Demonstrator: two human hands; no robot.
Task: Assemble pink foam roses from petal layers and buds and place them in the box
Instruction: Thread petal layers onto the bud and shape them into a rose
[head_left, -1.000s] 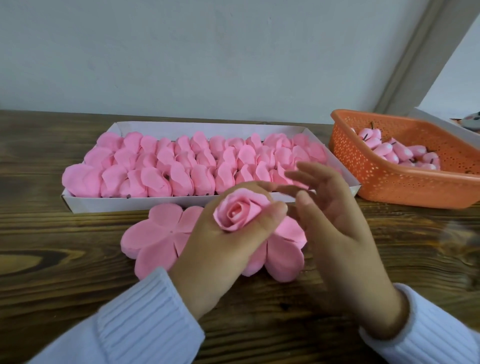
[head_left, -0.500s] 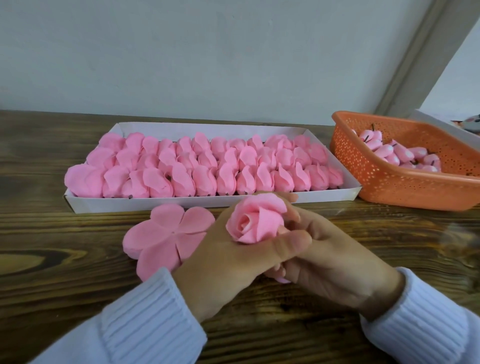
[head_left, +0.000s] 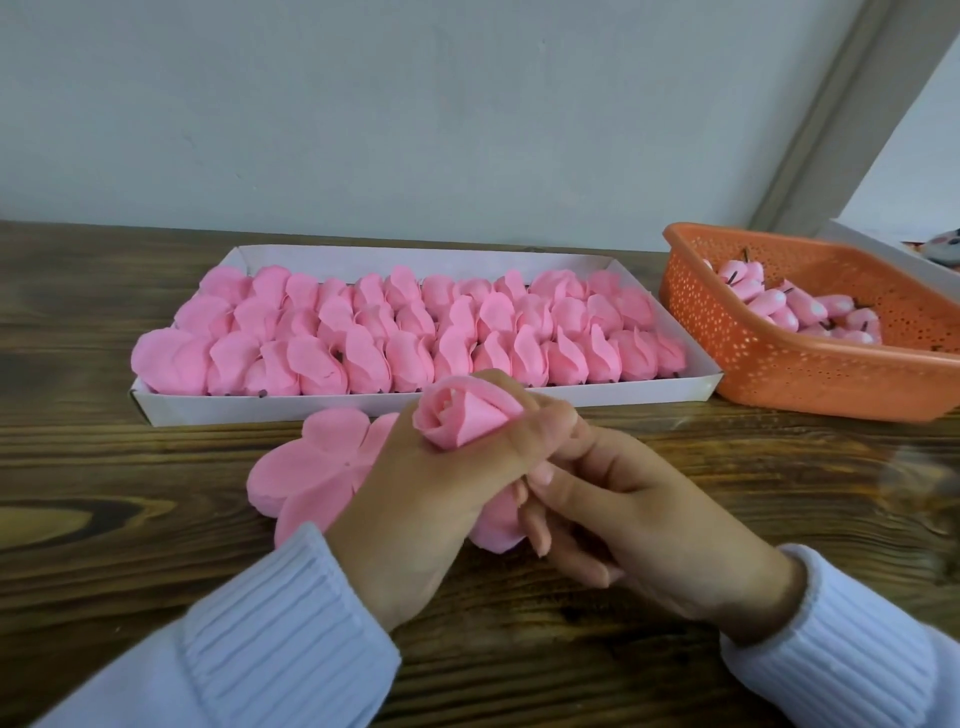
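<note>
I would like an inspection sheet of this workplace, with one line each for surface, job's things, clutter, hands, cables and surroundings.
Surface: dark wooden table, grain visible.
Job's things: half-made rose held above the table; flat petal layer lying on the table, partly behind the left hand; white box packed with rows of pink roses; orange basket at right, holding buds.
Clutter: corner of a white tray behind the basket, contents unclear.
Grippers: left hand grips the rose; right hand curls its fingers round the rose's lower petals.
Cables: nothing seen.
Surroundings: pale wall; grey slanted frame at right.
</note>
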